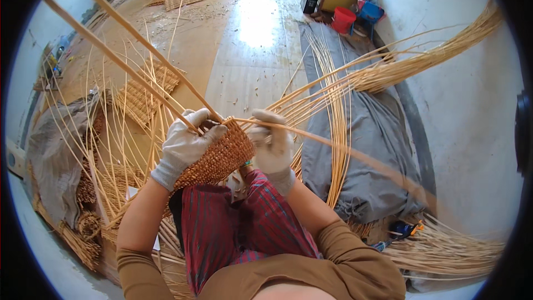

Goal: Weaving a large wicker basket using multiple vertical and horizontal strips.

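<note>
Both my hands wear pale knit gloves. A brown woven wicker panel [219, 158] stands tilted above my lap. My left hand [191, 139] grips its upper left edge, the thumb lying across the woven face. Two long, thick rods [127, 72] rise from that edge toward the upper left. From the panel's top corner a wicker strand [311, 132] runs right and down, its far end smeared by motion. My right hand [273, 141] is curled at this strand beside the panel's right edge, its index finger above the strand. Its lower fingers are partly blurred.
A grey cloth [366, 139] lies at the right with loose wicker rods [336, 116] across it. A large wicker bundle [438, 61] reaches toward the wall. More rods [444, 250] lie at lower right. Woven panels [147, 91] and a cloth-covered heap [61, 150] stand left. A red bucket [343, 20] is farther off.
</note>
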